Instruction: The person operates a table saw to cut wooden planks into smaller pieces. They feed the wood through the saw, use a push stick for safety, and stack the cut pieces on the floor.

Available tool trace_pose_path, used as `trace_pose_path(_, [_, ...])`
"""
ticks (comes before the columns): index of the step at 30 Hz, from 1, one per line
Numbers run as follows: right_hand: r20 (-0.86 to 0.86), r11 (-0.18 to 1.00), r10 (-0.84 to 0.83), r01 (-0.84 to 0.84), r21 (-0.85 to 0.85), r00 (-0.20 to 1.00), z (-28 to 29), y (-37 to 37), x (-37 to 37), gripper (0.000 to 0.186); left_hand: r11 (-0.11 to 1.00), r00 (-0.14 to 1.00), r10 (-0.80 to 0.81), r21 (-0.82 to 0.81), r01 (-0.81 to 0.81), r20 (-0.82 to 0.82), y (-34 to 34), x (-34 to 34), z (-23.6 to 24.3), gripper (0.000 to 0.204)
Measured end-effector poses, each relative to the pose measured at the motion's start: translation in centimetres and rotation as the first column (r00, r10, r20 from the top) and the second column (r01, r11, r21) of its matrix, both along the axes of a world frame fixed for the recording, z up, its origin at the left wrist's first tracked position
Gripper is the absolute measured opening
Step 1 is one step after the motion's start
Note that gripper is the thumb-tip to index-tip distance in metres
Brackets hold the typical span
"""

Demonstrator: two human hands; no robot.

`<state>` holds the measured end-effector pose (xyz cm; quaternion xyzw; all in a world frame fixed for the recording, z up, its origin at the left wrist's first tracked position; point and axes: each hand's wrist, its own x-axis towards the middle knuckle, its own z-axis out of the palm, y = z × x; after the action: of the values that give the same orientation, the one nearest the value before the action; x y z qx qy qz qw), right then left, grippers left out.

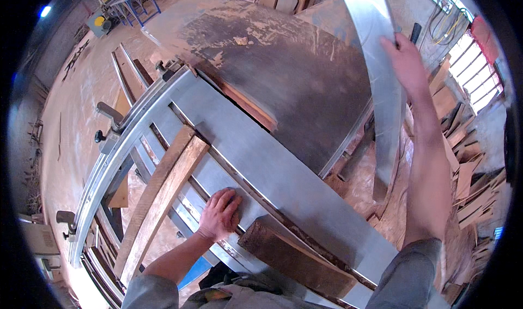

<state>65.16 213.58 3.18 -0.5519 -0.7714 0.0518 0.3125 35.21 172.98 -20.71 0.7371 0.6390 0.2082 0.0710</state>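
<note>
My left hand rests on the grey metal sliding table of a large saw bench, its fingers curled together with nothing seen in them. To its left, a long squared wood beam lies across the table's slots. A shorter, darker wood block lies on the table to its right. My right hand, arm stretched forward, grips the right edge of a long, broad grey metal beam. This beam stands above the table's right side and runs out at the top of the view. The thumb side shows; some fingers are hidden behind the edge.
A curved-looking metal rail with black knobs bounds the table's left. Beyond spreads a dark, dusty bench top. Offcuts pile up at the right under a barred window. A blue-framed stand is far left.
</note>
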Motion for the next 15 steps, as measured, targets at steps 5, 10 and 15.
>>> trace_pose_path(5, [0.094,0.999,0.045,-0.043,-0.027,0.995,-1.1,1.9,-4.1,0.047,1.000,1.000,0.005,0.009,-0.005,-0.006,0.1,-0.1,0.1,0.048])
trace_pose_path(10, [0.217,0.998,0.004,0.010,-0.064,0.976,-2.9,3.2,-8.1,0.043,1.000,0.999,0.025,-0.003,-0.025,-0.045,0.1,0.0,0.2,0.044])
trace_pose_path(15, [0.359,0.984,0.017,0.048,-0.172,0.933,-4.2,3.6,-12.2,0.038,1.000,0.999,0.029,0.003,-0.029,-0.017,0.2,-0.1,0.0,0.041])
